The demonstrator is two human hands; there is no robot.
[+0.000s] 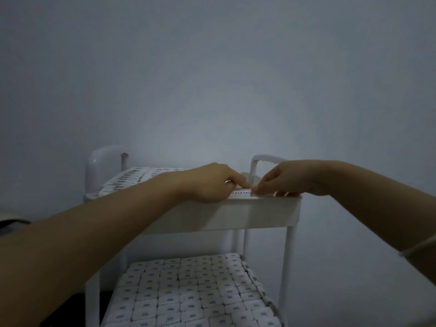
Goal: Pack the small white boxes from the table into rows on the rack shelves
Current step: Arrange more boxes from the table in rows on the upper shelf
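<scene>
On the rack, top shelf, front right corner: both hands work at the same spot, close together.
Rack (289,256): white, with thin posts and at least two shelves in view, standing against a plain wall.
Lower shelf (267,300): done as far as can be seen; small white boxes (188,291) lie in tight, straight rows across the whole visible surface, edge to edge.
Top shelf (247,215): partly packed; rows of boxes show at the back left behind the left forearm, and a short run shows at the front edge between the hands. The middle is hidden by the hands.
Left hand (210,182): palm down on the boxes, forefinger stretched toward the right hand and pressing on the front row; grip not closed on anything.
Right hand (290,180): fingertips drawn together, pinching the end box of the front row (253,194) at the shelf edge.
Step in hand, as judged: seating one box at the end of the front row.
Remaining: likely the rest of the top shelf's right side; the counter and its stock are out of view, so the count left cannot be told.
Box appearance: small, flat, roughly square, white with a dark mark in the centre; print is too blurred to read in the dim light.
</scene>
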